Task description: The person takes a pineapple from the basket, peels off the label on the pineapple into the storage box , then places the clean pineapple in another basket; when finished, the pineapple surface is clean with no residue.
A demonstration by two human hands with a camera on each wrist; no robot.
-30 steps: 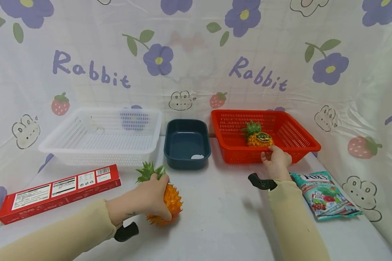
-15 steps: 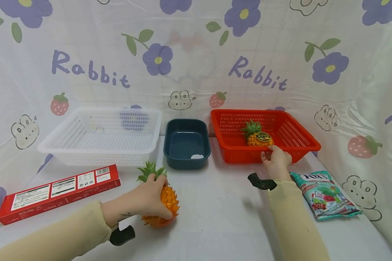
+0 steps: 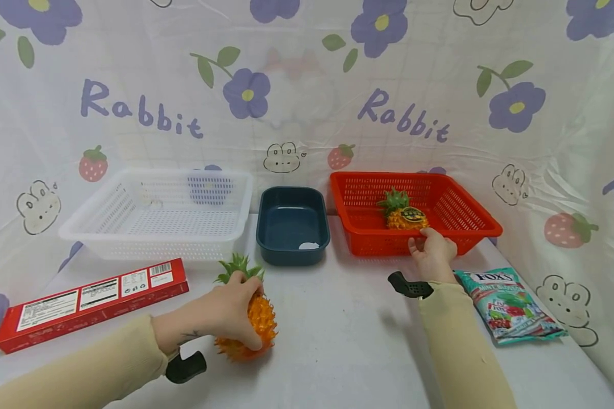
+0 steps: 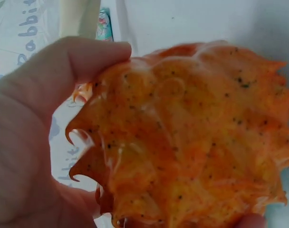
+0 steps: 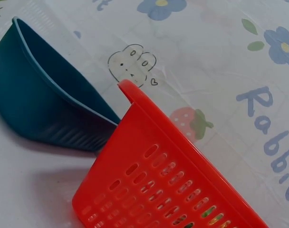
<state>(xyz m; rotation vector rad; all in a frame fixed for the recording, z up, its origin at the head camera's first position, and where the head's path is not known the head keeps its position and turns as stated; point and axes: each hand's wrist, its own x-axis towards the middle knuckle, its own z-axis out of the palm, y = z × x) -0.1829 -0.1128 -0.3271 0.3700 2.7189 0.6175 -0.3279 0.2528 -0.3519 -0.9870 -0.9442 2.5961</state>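
In the head view my left hand (image 3: 227, 309) grips a spiky orange pineapple (image 3: 264, 321) with a green crown, near the middle of the table. Up close in the left wrist view, thumb and fingers curl round the pineapple's (image 4: 182, 133) body; part of a finger is cut off at the frame's bottom. My right hand (image 3: 435, 254) holds the front rim of a red perforated basket (image 3: 368, 244). Inside that basket lies a second pineapple (image 3: 406, 218) with a dark label. The right wrist view has the red basket (image 5: 120, 156) but not the fingers.
A white perforated basket (image 3: 158, 248) stands back left, with a dark blue bin (image 3: 293, 257) between the two baskets. A long red box (image 3: 94, 304) lies at left. On the right, beside my sleeve, is a teal candy bag (image 3: 511, 307). Patterned cloth (image 3: 297, 85) hangs behind.
My left hand has shifted slightly left and toward me, the pineapple's body moving with it while its crown tips a little right. The right hand and the red basket stay put.
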